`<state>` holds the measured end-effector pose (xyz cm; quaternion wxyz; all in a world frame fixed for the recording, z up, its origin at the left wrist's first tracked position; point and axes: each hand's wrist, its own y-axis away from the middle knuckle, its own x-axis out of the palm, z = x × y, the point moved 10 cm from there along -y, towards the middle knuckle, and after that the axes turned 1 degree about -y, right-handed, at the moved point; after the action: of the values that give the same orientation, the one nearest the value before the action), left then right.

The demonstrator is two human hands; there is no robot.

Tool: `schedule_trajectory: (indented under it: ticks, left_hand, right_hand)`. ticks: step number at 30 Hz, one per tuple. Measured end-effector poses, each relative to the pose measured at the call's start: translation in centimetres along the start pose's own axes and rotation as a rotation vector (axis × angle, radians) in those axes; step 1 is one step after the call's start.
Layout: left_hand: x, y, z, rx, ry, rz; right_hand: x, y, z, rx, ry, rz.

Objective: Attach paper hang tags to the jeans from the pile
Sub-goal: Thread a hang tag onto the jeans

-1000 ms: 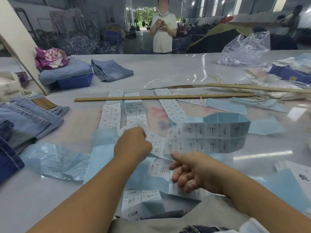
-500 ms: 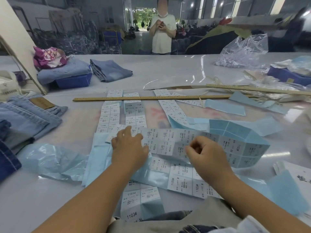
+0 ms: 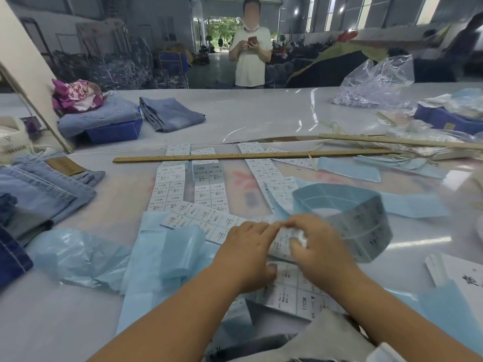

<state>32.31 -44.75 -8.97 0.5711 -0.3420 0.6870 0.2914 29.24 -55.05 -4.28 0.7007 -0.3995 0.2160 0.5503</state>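
Note:
A long strip of white printed size labels (image 3: 366,226) on blue backing curls up in a loop to the right of my hands. My right hand (image 3: 316,246) pinches the strip's near end between thumb and fingers. My left hand (image 3: 248,246) lies over the labels with its fingers stretched toward the right hand, touching the same spot. More label strips (image 3: 170,184) lie flat on the table, some held under a wooden ruler (image 3: 235,155). Folded jeans (image 3: 44,184) are piled at the left edge.
Crumpled blue backing paper (image 3: 86,257) lies left of my arms. Folded jeans (image 3: 170,113) and a blue crate (image 3: 115,131) sit far left. A second ruler (image 3: 392,139), plastic bags (image 3: 376,84) and a blue box (image 3: 444,118) crowd the right. A person (image 3: 249,48) stands beyond the table.
The label strip has curled from a spread sheet into a loop on the right. Both hands have come together at its near end, the left moving right.

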Motion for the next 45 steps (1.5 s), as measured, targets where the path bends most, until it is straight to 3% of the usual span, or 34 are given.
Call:
schedule_trajectory:
  ticks: [3,5,9,11,13,16,19,23,26,28,30,33,35,36,38,39,41,45]
  left_hand:
    - [1.0,0.0,0.3,-0.002,-0.082,0.067]
    - [1.4,0.0,0.6,-0.019,-0.093,0.099]
    - [1.7,0.0,0.7,-0.029,-0.072,0.119]
    - [1.6,-0.2,0.7,-0.033,-0.085,0.114]
    - [1.6,-0.3,0.7,-0.045,-0.102,0.115]
    - [0.9,-0.3,0.5,-0.088,-0.02,0.074]
    - [-1.5,-0.1,0.8,-0.164,0.403,-0.103]
    - [-3.5,-0.2,0.4,-0.238,1.13,-0.198]
    - [-3.5,-0.4,0.4,-0.309,1.394,-0.165]
    - [-3.2,-0.4,0.9,-0.354,1.421,-0.158]
    - [-3.2,-0.3,1.9,-0.378,1.386,-0.183]
    - [-3.5,0.1,3.8,-0.412,1.284,-0.19]
    - [-3.4,0.3,4.8,-0.428,1.26,-0.126]
    - [-3.3,0.5,4.9,-0.428,1.258,-0.073]
    - [-2.9,0.8,4.4,-0.403,1.238,0.049]
    - [-2.5,1.0,4.1,-0.391,1.19,0.109]
    - [-2.1,1.2,3.9,-0.379,1.084,0.187]
    - [-3.2,0.5,4.6,-0.41,1.186,0.067]
  right_hand:
    - [-6.4,0.6,-0.9,0.091,0.237,-0.481]
    - [-9.2,1.1,-2.6,0.201,0.321,-0.62]
    - [-10.1,1.9,-12.1,0.826,0.178,-0.369]
    - [-8.9,2.9,-14.3,0.932,-0.033,-0.304]
    - [-8.1,3.1,-13.8,0.845,-0.159,-0.354]
    - [-7.9,2.2,-9.8,0.582,0.039,-0.396]
    - [-6.3,1.2,-2.7,0.127,0.226,-0.364]
    - [-1.7,1.3,3.3,-0.25,0.292,-0.085]
    - [1.9,2.4,5.6,-0.479,0.322,0.184]
    - [3.3,3.1,5.4,-0.466,0.184,0.36]
    - [2.4,3.2,5.6,-0.411,-0.122,0.334]
    - [-1.8,1.9,3.1,-0.182,-0.435,-0.067]
    - [-4.3,1.4,-1.4,0.109,-0.394,-0.345]
    - [-4.3,1.3,-3.8,0.304,-0.425,-0.371]
    - [-1.0,1.4,-6.8,0.632,-0.708,-0.205]
    - [0.8,1.5,-7.0,0.708,-0.86,-0.11]
    - [2.6,1.4,-6.4,0.715,-1.016,-0.022]
    - [1.7,0.9,-4.4,0.513,-0.815,0.008]
